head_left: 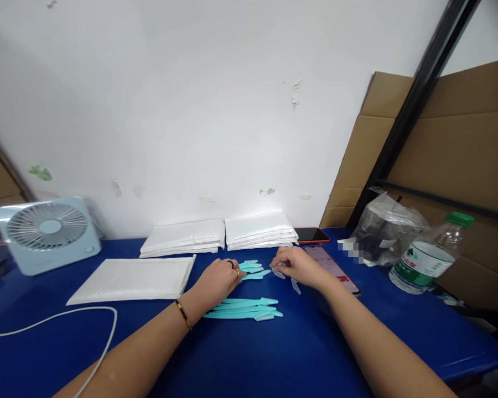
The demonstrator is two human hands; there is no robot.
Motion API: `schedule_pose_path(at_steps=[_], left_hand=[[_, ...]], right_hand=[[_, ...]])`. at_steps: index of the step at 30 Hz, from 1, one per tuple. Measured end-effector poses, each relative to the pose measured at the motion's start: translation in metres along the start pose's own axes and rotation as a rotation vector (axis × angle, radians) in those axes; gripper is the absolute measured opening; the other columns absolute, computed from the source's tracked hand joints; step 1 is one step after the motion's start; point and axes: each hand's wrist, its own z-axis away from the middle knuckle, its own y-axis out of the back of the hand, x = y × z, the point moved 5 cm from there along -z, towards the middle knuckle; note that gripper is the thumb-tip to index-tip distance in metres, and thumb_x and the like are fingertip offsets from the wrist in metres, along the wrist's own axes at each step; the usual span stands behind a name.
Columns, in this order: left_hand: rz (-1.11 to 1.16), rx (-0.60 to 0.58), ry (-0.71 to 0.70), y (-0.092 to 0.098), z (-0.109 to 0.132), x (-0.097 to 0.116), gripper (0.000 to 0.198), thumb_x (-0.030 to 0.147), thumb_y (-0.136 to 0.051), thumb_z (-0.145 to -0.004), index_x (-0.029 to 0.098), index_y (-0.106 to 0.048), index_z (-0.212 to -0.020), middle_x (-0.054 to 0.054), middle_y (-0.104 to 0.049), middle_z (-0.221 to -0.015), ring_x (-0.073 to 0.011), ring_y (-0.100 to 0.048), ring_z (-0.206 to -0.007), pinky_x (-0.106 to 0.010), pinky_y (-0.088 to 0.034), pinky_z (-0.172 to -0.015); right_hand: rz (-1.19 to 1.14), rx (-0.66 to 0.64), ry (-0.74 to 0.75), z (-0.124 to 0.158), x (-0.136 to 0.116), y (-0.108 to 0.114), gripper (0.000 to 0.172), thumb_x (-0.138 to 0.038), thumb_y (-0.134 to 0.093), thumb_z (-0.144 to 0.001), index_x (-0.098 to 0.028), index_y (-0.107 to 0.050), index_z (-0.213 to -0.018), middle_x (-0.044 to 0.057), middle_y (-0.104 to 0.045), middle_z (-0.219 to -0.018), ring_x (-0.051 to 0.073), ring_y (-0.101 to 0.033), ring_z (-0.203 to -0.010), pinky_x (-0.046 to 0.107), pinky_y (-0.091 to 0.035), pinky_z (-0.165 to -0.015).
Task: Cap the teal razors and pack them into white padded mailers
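My left hand (219, 281) is closed, with fingers around a turquoise eyebrow razor (255, 275) whose blade end points right. More turquoise razors (251, 265) show just beyond its fingertips, partly hidden by the hand. Nearer to me, a bundle of several turquoise razors (249, 309) lies on the blue table (249, 359). My right hand (296, 264) pinches at the razor's tip, seemingly on a small clear blade cap (278, 273); its fingers partly hide it. Another clear cap (296, 286) lies on the table below that hand.
White padded envelopes lie in two stacks (182, 236) (259, 229) by the wall, with another envelope (133, 278) at left. A fan (50, 232) and a white cable (66, 312) are leftward. Two phones (332, 268) (313, 235), a plastic bag (388, 226) and a bottle (429, 257) stand or lie rightward.
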Motion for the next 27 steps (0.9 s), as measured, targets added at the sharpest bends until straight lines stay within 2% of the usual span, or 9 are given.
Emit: schedule_pose_path(at_steps=[2,4,6,8,11,15,27], left_hand=[[0.042,0.011,-0.001,0.000,0.000,0.001,0.022,0.025,-0.044,-0.088,0.025,-0.062,-0.102,-0.003,-0.059,-0.093,-0.0169,-0.056,-0.087,-0.028,-0.037,-0.072],[0.085,0.011,0.003,-0.002,0.001,0.002,0.021,0.024,-0.045,-0.088,0.023,-0.062,-0.100,-0.004,-0.061,-0.094,-0.0173,-0.056,-0.089,-0.029,-0.038,-0.075],[0.124,0.005,0.003,-0.004,0.001,0.003,0.020,0.023,-0.045,-0.087,0.021,-0.063,-0.095,-0.004,-0.062,-0.092,-0.0173,-0.056,-0.089,-0.029,-0.039,-0.076],[0.160,0.007,0.007,-0.005,0.001,0.003,0.019,0.023,-0.045,-0.087,0.021,-0.064,-0.090,-0.003,-0.064,-0.091,-0.0168,-0.057,-0.086,-0.028,-0.039,-0.076],[0.198,0.026,0.032,-0.005,0.002,0.001,0.017,0.023,-0.048,-0.084,0.022,-0.065,-0.086,-0.001,-0.065,-0.090,-0.0162,-0.058,-0.083,-0.027,-0.040,-0.076],[0.201,0.030,0.050,-0.004,0.002,0.001,0.014,0.021,-0.051,-0.082,0.022,-0.065,-0.085,0.000,-0.066,-0.088,-0.0160,-0.059,-0.083,-0.027,-0.041,-0.077],[0.233,0.009,0.043,-0.002,0.000,0.004,0.014,0.020,-0.052,-0.082,0.021,-0.066,-0.085,0.000,-0.067,-0.089,-0.0147,-0.060,-0.084,-0.024,-0.042,-0.076]], right_hand=[[-0.028,-0.077,-0.046,0.010,0.008,0.015,0.016,-0.015,-0.057,-0.074,-0.021,-0.070,-0.080,0.001,-0.064,-0.080,0.012,-0.058,-0.071,0.020,-0.040,-0.062],[-0.010,-0.227,-0.108,0.020,0.017,0.021,0.018,-0.013,-0.064,-0.065,-0.022,-0.071,-0.079,-0.001,-0.065,-0.076,0.012,-0.056,-0.065,0.019,-0.039,-0.056],[-0.007,-0.330,-0.138,0.025,0.024,0.020,0.023,-0.013,-0.069,-0.058,-0.022,-0.072,-0.078,-0.002,-0.064,-0.074,0.011,-0.055,-0.062,0.019,-0.037,-0.053],[-0.027,-0.366,-0.126,0.024,0.026,0.013,0.021,-0.018,-0.072,-0.057,-0.021,-0.073,-0.077,-0.001,-0.064,-0.073,0.011,-0.054,-0.060,0.019,-0.037,-0.052],[-0.058,-0.341,-0.089,0.018,0.021,0.001,0.016,-0.029,-0.070,-0.064,-0.020,-0.073,-0.077,0.000,-0.065,-0.072,0.012,-0.054,-0.061,0.020,-0.037,-0.053],[-0.103,-0.243,-0.057,0.009,0.008,-0.010,0.015,-0.030,-0.061,-0.075,-0.018,-0.070,-0.077,0.002,-0.066,-0.078,0.013,-0.057,-0.069,0.021,-0.040,-0.059],[-0.060,-0.135,0.036,-0.002,-0.013,-0.027,0.013,-0.026,-0.059,-0.078,-0.019,-0.070,-0.078,0.003,-0.063,-0.077,0.012,-0.057,-0.066,0.021,-0.041,-0.059]])
